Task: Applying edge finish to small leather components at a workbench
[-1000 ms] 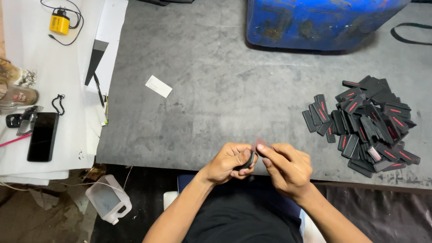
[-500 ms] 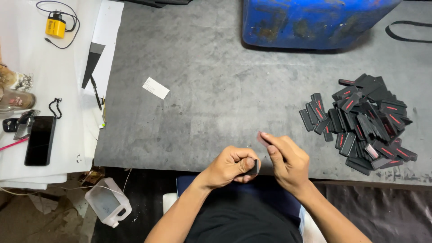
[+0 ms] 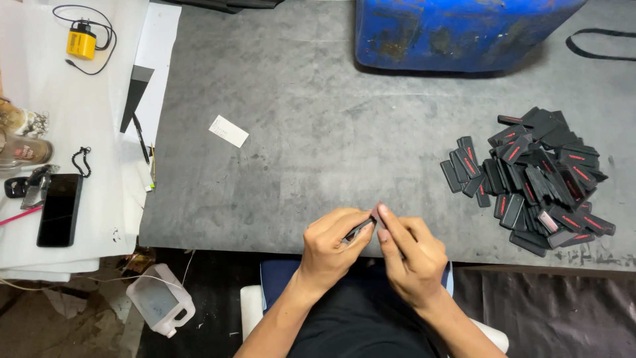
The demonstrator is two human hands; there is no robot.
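My left hand (image 3: 331,248) and my right hand (image 3: 412,255) meet at the near edge of the grey mat (image 3: 318,132). Between their fingertips they pinch one small flat black piece (image 3: 363,229), mostly hidden by the fingers. A pile of several similar black pieces with red marks (image 3: 533,179) lies on the mat to the right, well apart from my hands.
A big blue container (image 3: 457,30) stands at the far edge. A small white card (image 3: 228,130) lies on the mat. On the white sheet at left lie a black phone (image 3: 59,209), a yellow charger (image 3: 81,43) and a pen (image 3: 140,138). A plastic jug (image 3: 159,305) sits below.
My hands had parted slightly half a second ago; they have closed together again on the small black piece and shifted a little toward the mat.
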